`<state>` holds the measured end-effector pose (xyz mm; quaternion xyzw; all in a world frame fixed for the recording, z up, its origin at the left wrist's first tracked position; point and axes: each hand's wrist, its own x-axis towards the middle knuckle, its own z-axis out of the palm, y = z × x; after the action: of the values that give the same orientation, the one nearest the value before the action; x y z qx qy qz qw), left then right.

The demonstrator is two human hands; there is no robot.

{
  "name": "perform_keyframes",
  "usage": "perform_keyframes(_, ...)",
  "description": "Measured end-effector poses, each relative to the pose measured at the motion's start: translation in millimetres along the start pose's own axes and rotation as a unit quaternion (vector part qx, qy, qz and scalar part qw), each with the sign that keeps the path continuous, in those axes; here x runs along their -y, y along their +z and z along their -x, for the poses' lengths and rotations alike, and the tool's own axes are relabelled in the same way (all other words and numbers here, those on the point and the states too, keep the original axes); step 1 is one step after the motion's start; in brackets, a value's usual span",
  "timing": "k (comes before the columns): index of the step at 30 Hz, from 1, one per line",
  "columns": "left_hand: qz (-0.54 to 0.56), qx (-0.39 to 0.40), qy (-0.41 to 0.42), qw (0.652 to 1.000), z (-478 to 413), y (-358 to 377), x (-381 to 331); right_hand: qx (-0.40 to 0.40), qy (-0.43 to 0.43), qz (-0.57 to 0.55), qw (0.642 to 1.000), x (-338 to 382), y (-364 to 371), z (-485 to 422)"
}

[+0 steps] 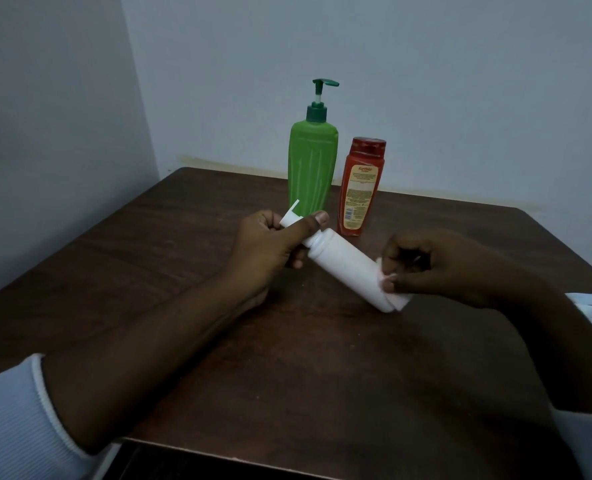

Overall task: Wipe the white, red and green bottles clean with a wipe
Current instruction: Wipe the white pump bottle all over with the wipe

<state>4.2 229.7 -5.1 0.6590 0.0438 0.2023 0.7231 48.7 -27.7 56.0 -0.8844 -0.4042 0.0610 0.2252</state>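
Here, left hand (266, 252) gripping white bottle (343, 265), right hand (438, 266) pinching wipe (400, 301)

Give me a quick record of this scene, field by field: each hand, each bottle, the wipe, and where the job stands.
left hand: grips the white bottle at its pump end
right hand: pinches the wipe against the bottle's base end
white bottle: tilted, pump end higher
wipe: pinkish, wrapped round the base
green bottle: upright at the back, pump top, no hand on it
red bottle: upright, close beside the green one, cap on
table: dark wood
job: wipe is on the white bottle; cannot tell whether the other two are wiped
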Motion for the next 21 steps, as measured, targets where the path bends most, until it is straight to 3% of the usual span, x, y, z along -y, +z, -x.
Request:
perform_keyframes(2,0.001,-0.006,0.006,1.000,0,0,0,0.035,0.016,-0.005,0.999,-6,-4,2)
perform_keyframes(4,0.000,-0.007,0.008,1.000,1,0,0,0.011,0.007,0.001,1.000,-6,1,2)
perform_keyframes(9,0.000,-0.003,0.007,1.000,0,-2,0,-0.171,-0.088,0.018,0.981,12,32,-10)
perform_keyframes(12,-0.005,0.002,0.012,1.000,0,-4,0,-0.241,-0.135,0.051,0.960,24,48,-22)
perform_keyframes(14,-0.007,0.000,0.010,1.000,-1,-3,0,-0.245,-0.149,0.062,0.956,25,50,-22)
perform_keyframes(18,-0.005,-0.006,-0.003,1.000,-2,-2,2,-0.165,-0.184,0.104,0.963,16,40,-14)
perform_keyframes(21,-0.005,-0.008,-0.001,1.000,-2,-4,5,-0.191,-0.171,0.083,0.963,15,40,-17)
